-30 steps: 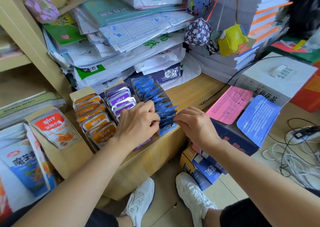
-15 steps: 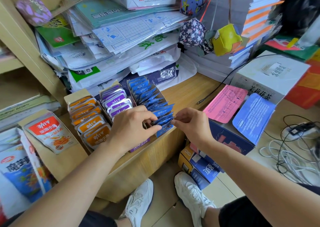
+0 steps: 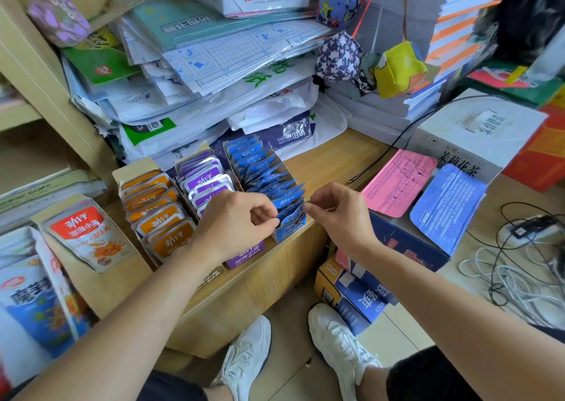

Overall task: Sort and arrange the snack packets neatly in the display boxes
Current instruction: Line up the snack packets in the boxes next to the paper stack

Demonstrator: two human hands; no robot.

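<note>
My left hand (image 3: 235,221) sits just left of the front blue packet (image 3: 290,215), fingers curled, thumb and fingertips pinching its left edge. My right hand (image 3: 339,214) is just right of that packet, thumb and forefinger nipping its upper right corner, the other fingers folded under. My left forearm (image 3: 122,302) and right forearm (image 3: 428,287), both bare, reach in from below the packet.

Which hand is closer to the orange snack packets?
Left. The left hand is over the purple packets, one row from the orange packets. The right hand is farther, beyond the blue packets.
</note>
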